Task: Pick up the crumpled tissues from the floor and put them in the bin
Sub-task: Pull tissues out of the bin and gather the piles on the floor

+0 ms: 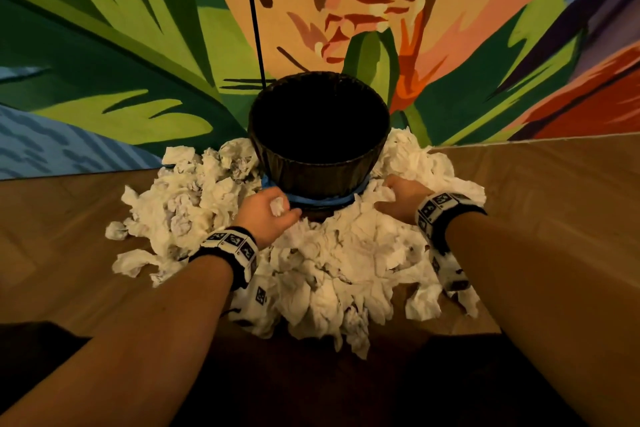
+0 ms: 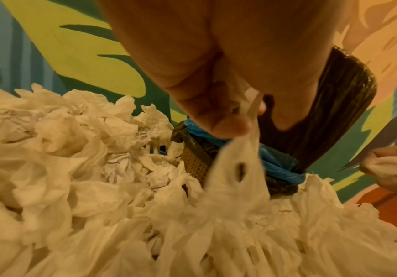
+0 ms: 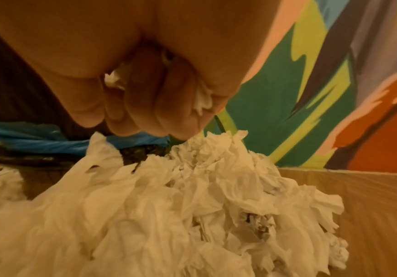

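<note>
A dark bin [image 1: 318,170] with a black liner and a blue band round its base stands against the painted wall. Crumpled white tissues [image 1: 332,263] are heaped on the floor all round it. My left hand [image 1: 273,210] is just left of the bin's base and pinches a tissue [image 2: 237,168] that trails down to the heap. My right hand [image 1: 398,199] is at the bin's right side, fingers curled into a fist round tissue [image 3: 203,98] that shows between them. The bin's inside is dark.
A wall with a bright painted mural [image 1: 138,45] rises right behind the bin. A thin black cord [image 1: 254,17] hangs down in front of it to the bin's rim. Wooden floor [image 1: 554,191] lies to both sides of the heap.
</note>
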The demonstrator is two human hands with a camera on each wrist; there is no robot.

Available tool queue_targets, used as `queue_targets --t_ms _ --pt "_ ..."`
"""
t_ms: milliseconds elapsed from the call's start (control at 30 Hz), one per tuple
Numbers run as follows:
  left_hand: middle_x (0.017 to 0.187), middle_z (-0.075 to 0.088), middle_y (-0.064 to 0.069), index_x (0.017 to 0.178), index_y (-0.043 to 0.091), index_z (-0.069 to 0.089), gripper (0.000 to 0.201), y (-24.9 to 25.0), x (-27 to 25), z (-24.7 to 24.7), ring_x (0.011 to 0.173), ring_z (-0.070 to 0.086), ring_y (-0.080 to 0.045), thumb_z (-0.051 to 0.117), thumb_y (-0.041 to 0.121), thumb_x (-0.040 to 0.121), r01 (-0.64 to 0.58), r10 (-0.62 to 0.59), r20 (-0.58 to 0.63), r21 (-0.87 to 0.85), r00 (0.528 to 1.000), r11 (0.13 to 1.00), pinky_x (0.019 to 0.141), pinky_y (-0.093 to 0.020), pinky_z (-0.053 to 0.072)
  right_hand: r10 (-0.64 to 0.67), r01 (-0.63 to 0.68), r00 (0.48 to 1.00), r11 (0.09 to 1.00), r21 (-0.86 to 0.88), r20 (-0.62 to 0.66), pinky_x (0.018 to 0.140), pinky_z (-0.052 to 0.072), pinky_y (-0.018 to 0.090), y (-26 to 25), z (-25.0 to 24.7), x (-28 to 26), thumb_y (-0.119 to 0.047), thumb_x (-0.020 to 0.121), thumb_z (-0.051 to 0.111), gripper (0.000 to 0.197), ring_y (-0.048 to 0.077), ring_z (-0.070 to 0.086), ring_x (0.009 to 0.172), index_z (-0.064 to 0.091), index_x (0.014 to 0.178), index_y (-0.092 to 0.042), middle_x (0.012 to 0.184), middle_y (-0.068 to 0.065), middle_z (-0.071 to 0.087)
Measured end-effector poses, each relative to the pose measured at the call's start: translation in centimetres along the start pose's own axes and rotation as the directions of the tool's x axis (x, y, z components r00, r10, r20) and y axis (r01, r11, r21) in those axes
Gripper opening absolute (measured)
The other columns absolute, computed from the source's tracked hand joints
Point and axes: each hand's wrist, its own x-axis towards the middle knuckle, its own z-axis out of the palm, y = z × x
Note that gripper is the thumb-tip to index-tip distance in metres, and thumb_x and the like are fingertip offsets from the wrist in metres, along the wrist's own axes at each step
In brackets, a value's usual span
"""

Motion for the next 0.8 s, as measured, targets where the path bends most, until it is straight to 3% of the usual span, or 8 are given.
queue_targets --t_ms 133,267,367,433,500,600,700,800 --pt "0.059 0.032 0.001 0.059 0.017 0.03 0.054 -0.2 -0.2 0.1 0.053 0.031 -0.014 0.078 0.028 0.081 -0.01 0.006 0.03 0.129 1.0 0.992 0.054 -0.03 0.027 -0.111 0.117 0.992 0.988 -0.099 0.063 0.095 0.041 0.035 -1.6 0.7 -0.8 -0.044 0.096 0.052 0.044 0.03 0.051 0.122 0.047 0.134 -0.022 0.139 0.01 0.051" --pt "0.082 0.063 -0.011 0.071 0.004 0.062 0.025 -0.5 0.1 0.1 0.073 0.057 -0.021 0.068 0.019 0.09 0.088 -0.091 0.017 0.131 0.996 0.987 0.069 -0.026 0.042 -0.125 0.158 0.982 0.954 -0.257 0.139 0.096 0.04 0.034 -2.8 1.6 -1.0 -0.053 0.094 0.051 0.051 0.03 0.05 0.123 0.053 0.131 -0.018 0.136 0.008 0.054" --pt "0.08 0.067 -0.015 0.062 0.014 0.041 0.04 -0.9 -0.1 0.0 0.077 0.067 -0.032 0.065 0.021 0.092 0.18 -0.18 0.038 0.016 0.983 0.984 0.069 -0.042 0.058 -0.117 0.181 0.975 0.909 -0.375 0.188 0.094 0.044 0.035 -3.0 3.1 -1.0 -0.073 0.078 0.057 0.077 0.028 0.053 0.119 0.049 0.136 -0.023 0.135 0.004 0.055" --pt "0.069 0.062 -0.009 0.064 0.017 0.037 0.043 -1.1 -0.4 0.2 0.068 0.062 -0.03 0.066 0.033 0.091 0.127 -0.131 0.015 0.141 0.991 0.982 0.062 -0.039 0.053 -0.125 0.199 0.973 0.879 -0.433 0.194 0.086 0.046 0.035 -3.3 4.3 -1.0 -0.079 0.069 0.06 0.089 0.028 0.056 0.115 0.043 0.14 -0.026 0.132 0.004 0.056" --pt "0.069 0.055 -0.003 0.074 0.018 0.044 0.038 -1.6 -0.7 0.7 0.067 0.055 -0.025 0.064 0.046 0.089 0.065 -0.069 0.004 0.295 0.998 0.953 0.061 -0.033 0.046 -0.161 0.229 0.971 0.85 -0.475 0.179 0.075 0.044 0.033 -3.7 5.5 -1.0 -0.076 0.071 0.063 0.086 0.028 0.059 0.109 0.041 0.139 -0.028 0.127 0.004 0.059" --pt "0.088 0.065 -0.004 0.108 0.029 0.054 0.025 -2.3 -0.7 1.6 0.079 0.061 -0.024 0.058 0.047 0.091 -0.017 -0.025 0.088 0.452 0.996 0.892 0.067 -0.035 0.053 -0.202 0.261 0.964 0.842 -0.472 0.173 0.076 0.047 0.034 -4.2 6.7 -0.9 -0.05 0.085 0.066 0.062 0.029 0.06 0.108 0.041 0.137 -0.027 0.127 0.008 0.058" --pt "0.114 0.067 -0.006 0.135 0.04 0.044 0.04 -2.8 -0.3 2.5 0.097 0.064 -0.026 0.052 0.038 0.096 -0.114 0.009 0.179 0.583 0.984 0.805 0.073 -0.037 0.054 -0.218 0.281 0.955 0.888 -0.365 0.203 0.079 0.045 0.033 -4.7 7.0 -0.7 -0.037 0.088 0.067 0.058 0.03 0.057 0.112 0.04 0.138 -0.03 0.131 0.009 0.054" --pt "0.133 0.058 -0.003 0.143 0.047 0.036 0.049 -3.0 0.4 3.2 0.111 0.06 -0.027 0.047 0.03 0.098 -0.179 0.028 0.239 0.643 0.971 0.744 0.084 -0.041 0.054 -0.251 0.301 0.944 0.921 -0.246 0.213 0.086 0.046 0.034 -4.8 6.1 -0.7 -0.034 0.087 0.07 0.058 0.03 0.055 0.115 0.042 0.137 -0.033 0.134 0.009 0.052"
